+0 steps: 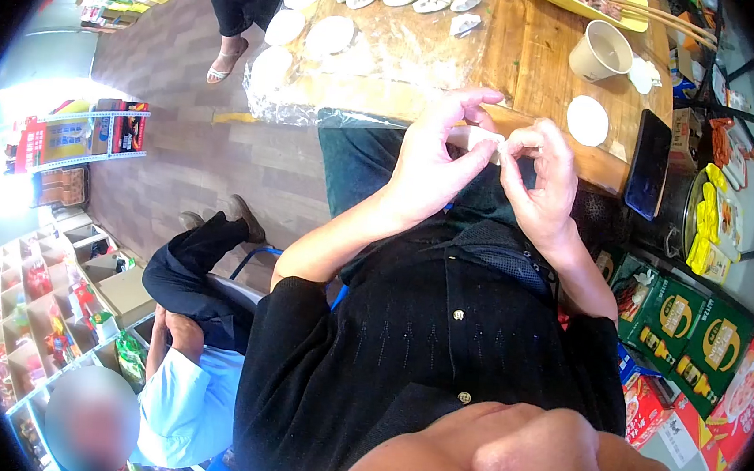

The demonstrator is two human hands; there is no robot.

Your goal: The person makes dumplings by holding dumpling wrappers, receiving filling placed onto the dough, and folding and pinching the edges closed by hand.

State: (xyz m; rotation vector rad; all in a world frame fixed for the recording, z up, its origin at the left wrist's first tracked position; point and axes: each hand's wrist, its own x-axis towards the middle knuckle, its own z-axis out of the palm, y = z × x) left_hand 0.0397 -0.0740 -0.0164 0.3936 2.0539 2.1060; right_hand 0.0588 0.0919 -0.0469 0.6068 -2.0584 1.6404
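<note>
Both hands (429,164) (548,180) pinch dough (465,137) (carton lettering (675,316) blurred).

From my remote seat I can read no word, brand or number for certain: the print on the green cartons (696,326), the white label (678,438) below them, the red carton (743,402) and the blue box (68,138) on the far rack (86,160) is too small or blurred to decipher.
</note>
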